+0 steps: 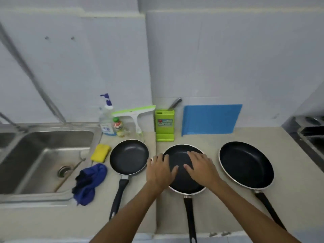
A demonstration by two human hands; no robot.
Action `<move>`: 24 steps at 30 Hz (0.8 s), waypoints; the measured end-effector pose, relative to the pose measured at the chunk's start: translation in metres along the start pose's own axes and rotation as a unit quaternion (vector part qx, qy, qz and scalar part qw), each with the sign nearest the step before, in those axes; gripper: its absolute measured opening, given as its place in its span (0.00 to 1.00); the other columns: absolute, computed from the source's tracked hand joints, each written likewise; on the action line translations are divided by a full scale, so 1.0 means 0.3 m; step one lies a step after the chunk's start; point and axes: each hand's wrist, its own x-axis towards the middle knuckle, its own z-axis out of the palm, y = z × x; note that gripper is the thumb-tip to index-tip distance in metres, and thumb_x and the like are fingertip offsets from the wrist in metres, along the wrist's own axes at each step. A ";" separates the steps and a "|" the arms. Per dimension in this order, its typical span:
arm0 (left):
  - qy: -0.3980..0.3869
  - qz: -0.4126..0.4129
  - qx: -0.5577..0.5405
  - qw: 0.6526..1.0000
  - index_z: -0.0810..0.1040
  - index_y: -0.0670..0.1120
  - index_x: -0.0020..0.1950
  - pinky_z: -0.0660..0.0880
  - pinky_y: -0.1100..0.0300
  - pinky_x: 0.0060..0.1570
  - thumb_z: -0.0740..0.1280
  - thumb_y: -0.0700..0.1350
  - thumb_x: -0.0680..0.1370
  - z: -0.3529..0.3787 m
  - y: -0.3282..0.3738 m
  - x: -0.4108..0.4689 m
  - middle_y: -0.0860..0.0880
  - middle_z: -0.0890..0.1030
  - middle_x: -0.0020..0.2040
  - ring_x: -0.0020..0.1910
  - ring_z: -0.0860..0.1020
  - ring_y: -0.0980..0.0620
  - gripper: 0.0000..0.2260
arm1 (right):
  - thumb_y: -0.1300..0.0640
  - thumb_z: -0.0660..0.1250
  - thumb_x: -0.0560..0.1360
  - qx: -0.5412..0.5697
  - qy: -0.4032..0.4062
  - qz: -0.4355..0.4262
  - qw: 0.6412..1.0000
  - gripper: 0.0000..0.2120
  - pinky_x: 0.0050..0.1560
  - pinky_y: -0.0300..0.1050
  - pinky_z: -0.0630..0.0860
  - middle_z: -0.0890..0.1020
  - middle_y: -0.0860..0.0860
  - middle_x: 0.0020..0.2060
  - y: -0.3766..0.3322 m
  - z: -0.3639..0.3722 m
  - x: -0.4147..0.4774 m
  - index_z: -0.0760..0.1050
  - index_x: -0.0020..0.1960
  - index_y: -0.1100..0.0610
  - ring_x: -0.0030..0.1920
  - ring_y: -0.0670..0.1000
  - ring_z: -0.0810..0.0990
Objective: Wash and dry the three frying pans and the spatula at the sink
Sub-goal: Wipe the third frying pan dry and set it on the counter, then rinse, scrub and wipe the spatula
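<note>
**Three frying pans on counter, both hands over the middle one**

Two bare forearms, entering from the bottom edge. Left hand spread flat, fingers apart, over the left rim of the middle pan; clamped on nothing. Right hand likewise flat and splayed over the right half of that pan's bowl, gripping nothing. Whether palms touch the pan or hover: cannot tell.

Middle pan: black interior, pale rim, black handle pointing toward the wearer.

Small pan: just left of the left hand, dark handle angled toward the near-left. Large pan: right of the right hand, apart from it, handle running toward the near-right.

Blue cloth: crumpled on the counter's edge between small pan and sink. Yellow sponge: just beyond the cloth, beside the small pan.

Steel sink: far left; long thin utensil, possibly the spatula, lying slantwise inside near the drain, blade not discernible.

Against the wall: pump soap bottle, small green-capped bottle, green-and-white squeegee, green knife block with one metal handle protruding, blue cutting board leaning upright.
</note>
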 end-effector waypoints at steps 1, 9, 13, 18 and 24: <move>0.006 -0.005 0.005 1.000 0.80 0.47 0.59 0.74 0.45 0.55 0.53 0.66 0.75 -0.026 -0.074 -0.021 0.45 0.82 0.56 0.56 0.81 0.41 0.29 | 0.38 0.60 0.79 0.004 0.004 -0.009 1.000 0.31 0.69 0.55 0.70 0.72 0.52 0.74 -0.067 0.006 0.012 0.66 0.77 0.52 0.71 0.57 0.71; 0.036 -0.150 -0.002 0.988 0.76 0.48 0.66 0.71 0.46 0.62 0.44 0.68 0.75 -0.225 -0.783 -0.296 0.46 0.80 0.64 0.63 0.78 0.43 0.35 | 0.39 0.61 0.80 0.041 0.000 -0.133 0.990 0.28 0.68 0.54 0.70 0.72 0.49 0.73 -0.869 0.095 0.093 0.67 0.75 0.50 0.71 0.55 0.71; 0.046 -0.210 -0.020 0.976 0.80 0.46 0.59 0.75 0.46 0.53 0.50 0.67 0.76 -0.245 -1.081 -0.370 0.45 0.84 0.55 0.55 0.82 0.42 0.31 | 0.41 0.61 0.80 0.054 -0.020 -0.164 0.985 0.24 0.65 0.52 0.72 0.75 0.49 0.69 -1.149 0.147 0.121 0.69 0.73 0.50 0.66 0.54 0.74; 0.010 -0.254 0.007 0.967 0.74 0.47 0.70 0.72 0.49 0.60 0.52 0.68 0.81 -0.222 -1.427 -0.410 0.47 0.79 0.65 0.62 0.78 0.45 0.31 | 0.42 0.60 0.81 0.074 -0.056 -0.149 0.984 0.22 0.62 0.49 0.72 0.76 0.49 0.65 -1.402 0.281 0.178 0.69 0.71 0.50 0.64 0.54 0.74; -0.044 -0.238 -0.006 0.970 0.70 0.47 0.74 0.69 0.49 0.65 0.50 0.69 0.81 -0.168 -1.794 -0.340 0.46 0.76 0.70 0.67 0.75 0.45 0.33 | 0.43 0.62 0.81 0.116 -0.084 -0.087 0.986 0.22 0.62 0.50 0.74 0.76 0.51 0.66 -1.647 0.445 0.309 0.70 0.71 0.52 0.66 0.54 0.73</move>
